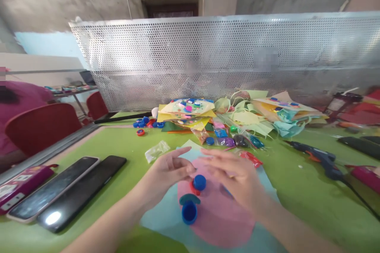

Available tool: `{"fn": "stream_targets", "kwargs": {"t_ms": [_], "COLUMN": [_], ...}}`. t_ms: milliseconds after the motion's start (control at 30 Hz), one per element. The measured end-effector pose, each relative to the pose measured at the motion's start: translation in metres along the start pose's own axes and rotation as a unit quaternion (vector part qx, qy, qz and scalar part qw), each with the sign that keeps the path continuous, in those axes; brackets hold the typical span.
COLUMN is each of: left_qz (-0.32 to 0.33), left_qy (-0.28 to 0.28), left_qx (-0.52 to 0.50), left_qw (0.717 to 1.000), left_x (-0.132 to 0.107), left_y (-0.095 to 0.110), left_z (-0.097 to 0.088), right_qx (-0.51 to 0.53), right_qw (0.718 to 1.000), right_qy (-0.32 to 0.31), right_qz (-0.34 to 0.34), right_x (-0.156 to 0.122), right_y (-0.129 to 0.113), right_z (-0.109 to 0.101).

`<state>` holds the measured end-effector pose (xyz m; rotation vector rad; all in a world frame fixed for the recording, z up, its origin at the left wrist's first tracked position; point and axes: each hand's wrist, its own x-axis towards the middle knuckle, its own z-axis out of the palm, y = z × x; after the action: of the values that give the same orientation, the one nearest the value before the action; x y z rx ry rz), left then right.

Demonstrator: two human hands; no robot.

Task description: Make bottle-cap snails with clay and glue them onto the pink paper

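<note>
My left hand (170, 168) hovers at the left edge of a pink paper shape (219, 225), thumb and a curled finger pressed together with the index finger stretched out. Whatever may be between the fingertips is too small to make out. My right hand (237, 176) is over the right part of the pink shape, fingers stretched out and blurred. The pink shape lies on light blue paper (160, 219). On its left side are a blue bottle cap (199, 182) over a red one (191, 188), a dark teal piece (190, 199), and an open-side-up blue cap (189, 214).
Two phones (86, 189) and a purple box (23, 185) lie at left. A glue gun (323, 158) with its cable lies at right. Behind are loose caps (145, 121), bagged clay (225, 141), decorated paper stacks (187, 112) and a perforated metal screen (184, 55). A person in pink sits far left.
</note>
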<state>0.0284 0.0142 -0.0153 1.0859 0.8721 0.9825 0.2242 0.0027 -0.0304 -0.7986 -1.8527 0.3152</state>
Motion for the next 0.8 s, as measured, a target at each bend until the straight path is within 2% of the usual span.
{"fn": "stream_targets", "kwargs": {"t_ms": [100, 167, 267, 367, 467, 600, 633, 667, 733, 800], "left_qz": [0.035, 0.044, 0.034, 0.042, 0.058, 0.072, 0.073, 0.073, 0.072, 0.069], "left_qy": [0.077, 0.098, 0.087, 0.077, 0.072, 0.051, 0.044, 0.035, 0.017, -0.001], "left_qx": [-0.049, -0.064, -0.051, -0.014, 0.002, 0.019, 0.025, 0.032, 0.043, 0.049], "left_qw": [0.995, 0.992, 0.994, 0.996, 0.996, 0.996, 0.996, 0.996, 0.996, 0.996], "left_x": [0.004, 0.006, 0.006, 0.005, 0.006, 0.009, 0.009, 0.009, 0.008, 0.007], "left_y": [0.008, 0.011, 0.011, 0.009, 0.008, 0.007, 0.007, 0.006, 0.004, 0.002], "left_z": [-0.007, -0.011, -0.013, -0.013, -0.014, -0.016, -0.016, -0.015, -0.013, -0.010], "right_qx": [0.099, 0.154, 0.185, 0.152, 0.118, 0.056, -0.004, -0.064, -0.184, -0.244], "right_qw": [0.974, 0.954, 0.951, 0.957, 0.955, 0.953, 0.960, 0.963, 0.944, 0.918], "right_qy": [0.108, 0.141, 0.108, 0.082, 0.111, 0.165, 0.146, 0.097, -0.008, -0.103], "right_qz": [0.170, 0.213, 0.224, 0.235, 0.248, 0.248, 0.240, 0.241, 0.275, 0.294], "right_x": [0.010, 0.016, 0.021, 0.021, 0.018, -0.003, -0.013, -0.024, -0.052, -0.085], "right_y": [0.002, 0.005, 0.010, 0.014, 0.010, -0.010, -0.016, -0.022, -0.032, -0.040], "right_z": [-0.015, -0.022, -0.023, -0.022, -0.029, -0.055, -0.064, -0.074, -0.096, -0.119]}}
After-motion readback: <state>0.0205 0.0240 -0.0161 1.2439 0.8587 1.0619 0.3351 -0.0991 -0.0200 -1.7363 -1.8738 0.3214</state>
